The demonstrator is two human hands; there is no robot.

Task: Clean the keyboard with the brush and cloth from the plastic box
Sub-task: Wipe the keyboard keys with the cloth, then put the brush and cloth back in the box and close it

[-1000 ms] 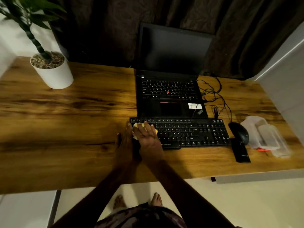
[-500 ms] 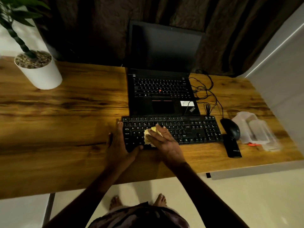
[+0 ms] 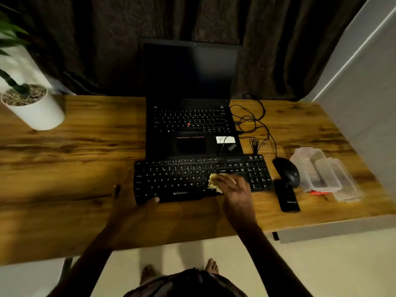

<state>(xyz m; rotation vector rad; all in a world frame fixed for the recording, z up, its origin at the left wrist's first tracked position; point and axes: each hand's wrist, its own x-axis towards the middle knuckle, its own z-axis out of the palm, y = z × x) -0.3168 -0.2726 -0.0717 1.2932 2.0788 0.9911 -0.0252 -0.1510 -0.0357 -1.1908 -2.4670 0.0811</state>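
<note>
Head camera, looking down: a black full-size computer keyboard [image 3: 201, 176] lies at the centre of the frame on a brown wood-grain desk [image 3: 75, 146]. Its long side runs left to right, and its white key letters, with Q W E R T Y readable, face the person. A logo on its front edge is too blurred to read.

The right hand [image 3: 235, 189] clutches a crumpled pale yellow cloth [image 3: 214, 182] against the keys right of centre. The left hand [image 3: 128, 202] lies relaxed at the keyboard's lower left corner, thumb on the front edge.

Just above is an open black laptop [image 3: 190, 125], its screen dark, with a white sticker. To the right are tangled black cables [image 3: 252, 123], a black mouse [image 3: 287, 171], a flat black device [image 3: 287, 196] with unreadable white print, and a clear plastic box [image 3: 310, 168]. A white plant pot [image 3: 32, 106] stands upper left.
</note>
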